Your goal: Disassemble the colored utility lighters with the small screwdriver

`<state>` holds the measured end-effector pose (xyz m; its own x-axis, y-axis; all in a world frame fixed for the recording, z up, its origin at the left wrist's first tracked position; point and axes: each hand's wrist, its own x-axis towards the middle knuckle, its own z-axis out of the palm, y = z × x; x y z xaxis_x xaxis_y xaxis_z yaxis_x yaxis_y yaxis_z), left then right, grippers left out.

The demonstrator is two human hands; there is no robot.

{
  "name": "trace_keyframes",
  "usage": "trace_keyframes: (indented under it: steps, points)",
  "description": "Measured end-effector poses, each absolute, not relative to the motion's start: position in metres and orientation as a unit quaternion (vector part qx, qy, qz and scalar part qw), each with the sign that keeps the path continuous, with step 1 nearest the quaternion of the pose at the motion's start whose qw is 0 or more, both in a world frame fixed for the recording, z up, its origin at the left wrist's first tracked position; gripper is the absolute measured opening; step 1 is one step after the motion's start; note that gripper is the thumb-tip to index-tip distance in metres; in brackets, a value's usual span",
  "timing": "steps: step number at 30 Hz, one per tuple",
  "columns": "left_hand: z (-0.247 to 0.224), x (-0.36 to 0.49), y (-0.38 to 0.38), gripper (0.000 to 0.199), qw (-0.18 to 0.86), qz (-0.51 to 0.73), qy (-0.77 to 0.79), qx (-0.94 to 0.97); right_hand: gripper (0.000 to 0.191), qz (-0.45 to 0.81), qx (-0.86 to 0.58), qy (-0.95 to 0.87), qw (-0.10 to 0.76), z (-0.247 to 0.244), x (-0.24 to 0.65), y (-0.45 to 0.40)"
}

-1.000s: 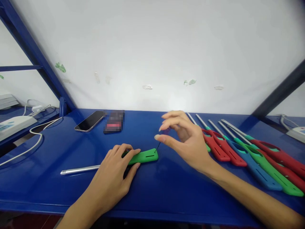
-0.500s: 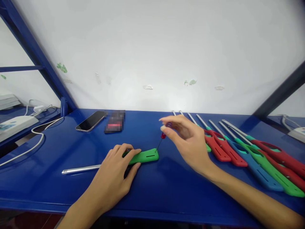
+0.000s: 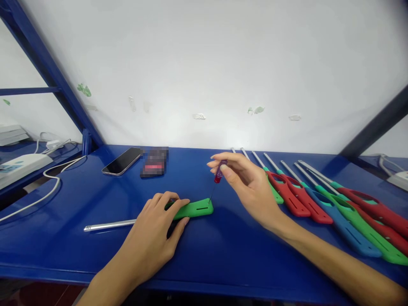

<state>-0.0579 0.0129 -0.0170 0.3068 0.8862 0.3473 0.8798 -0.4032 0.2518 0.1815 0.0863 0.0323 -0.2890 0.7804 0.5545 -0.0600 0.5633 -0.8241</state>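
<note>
A green lighter (image 3: 196, 208) with a long metal tube lies on the blue table, its tube pointing left and its handle end to the right. My left hand (image 3: 159, 223) is closed around the middle of it and presses it to the table. My right hand (image 3: 247, 182) holds a small screwdriver (image 3: 218, 176) by its purple and red handle, between thumb and fingers. The screwdriver's thin shaft slants down to the right end of the green handle, its tip at a small hole there.
Several long lighters (image 3: 347, 225) in red, blue and green lie side by side at the right. A phone (image 3: 123, 161) and a dark, partly blurred item (image 3: 154, 162) lie at the back left. A white cable (image 3: 57, 180) runs along the left side.
My right thumb and fingers have shifted on the screwdriver, whose handle now stands more upright and shows more. The left hand and the green lighter keep their places.
</note>
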Motion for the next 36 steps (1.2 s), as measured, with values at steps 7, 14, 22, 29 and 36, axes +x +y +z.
trace_keyframes:
  steps: [7,14,22,29,36]
  points:
    - [-0.0159,-0.0578,0.0114,0.032,0.01,0.218,0.548,0.807,0.012,0.314,-0.257,-0.714,0.571,0.0344,0.1787,0.0779]
    - [-0.0169,-0.0577,0.0126,0.032,0.009,0.221,0.548,0.807,0.012,0.314,-0.265,-0.728,0.549,0.0285,0.1791,0.0804]
    - [-0.0163,-0.0581,0.0137,0.033,0.008,0.223,0.543,0.809,0.021,0.363,-0.26,-0.713,0.541,0.0302,0.1786,0.0772]
    - [-0.0167,-0.0584,0.0118,0.031,0.009,0.224,0.544,0.808,0.007,0.332,-0.258,-0.716,0.557,0.0323,0.1791,0.0782]
    - [-0.0171,-0.0584,0.0128,0.033,0.006,0.218,0.548,0.808,0.019,0.368,-0.218,-0.733,0.528,0.033,0.1826,0.0794]
